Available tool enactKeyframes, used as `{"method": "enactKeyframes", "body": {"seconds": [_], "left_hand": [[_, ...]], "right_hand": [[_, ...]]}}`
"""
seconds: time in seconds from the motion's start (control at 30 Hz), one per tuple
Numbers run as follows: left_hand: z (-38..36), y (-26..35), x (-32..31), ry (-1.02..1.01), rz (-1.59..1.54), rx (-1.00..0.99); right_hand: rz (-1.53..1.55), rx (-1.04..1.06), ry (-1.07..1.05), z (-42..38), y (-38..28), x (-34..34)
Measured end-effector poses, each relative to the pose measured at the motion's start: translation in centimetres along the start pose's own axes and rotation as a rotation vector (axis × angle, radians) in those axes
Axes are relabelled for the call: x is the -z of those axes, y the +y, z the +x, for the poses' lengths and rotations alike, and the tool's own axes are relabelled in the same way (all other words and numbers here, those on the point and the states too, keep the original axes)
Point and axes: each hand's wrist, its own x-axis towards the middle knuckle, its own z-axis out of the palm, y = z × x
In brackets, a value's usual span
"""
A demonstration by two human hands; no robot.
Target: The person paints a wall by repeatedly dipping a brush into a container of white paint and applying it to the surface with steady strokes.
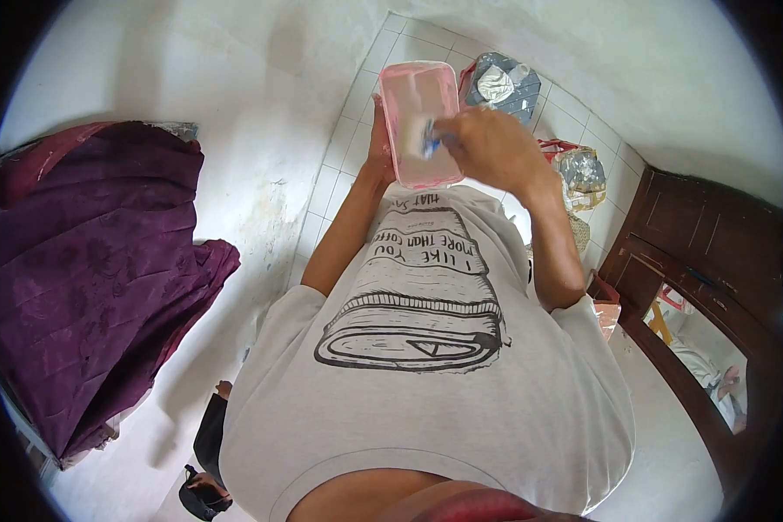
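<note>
Upright in front of my chest is a pink plastic tub [390,113], its inside smeared with whitish paint. My left hand [380,143] grips the tub's left side, palm against the wall. Over the tub's right edge reaches my right hand [489,146], fingers closed round a small paintbrush [429,139] with blue and white on it. The brush is blurred, and its pale head overlaps the tub's inside. Below the tub hangs the printed white T-shirt [461,400] that I wear.
Purple cloth [104,261] hangs on the left wall. On the tiled floor [422,35] ahead sit a paint-spotted grey container [506,83] and a stained bag [580,178]. A dark wooden cabinet [705,235] with a mirror stands at right. Another person [207,444] is at lower left.
</note>
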Motion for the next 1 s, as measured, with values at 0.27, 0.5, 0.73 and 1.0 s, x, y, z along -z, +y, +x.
{"method": "enactKeyframes", "body": {"seconds": [0.27, 0.5, 0.73, 1.0], "left_hand": [[0.4, 0.3, -3.1, -0.016, 0.009, -0.084], [1.4, 1.4, 0.7, 0.177, 0.2, 0.016], [0.1, 2.5, 0.0, 0.137, 0.076, 0.045], [0.1, 1.5, -1.0, 0.12, 0.361, -0.135]], "right_hand": [[-0.099, 0.089, -0.011, 0.7, 0.4, -3.1], [-0.143, -0.042, 0.124, 2.8, 0.7, -1.2], [-0.002, 0.137, 0.013, 0.6, 1.7, -1.0], [-0.053, -0.049, 0.076, -0.3, 2.8, 1.9]]}}
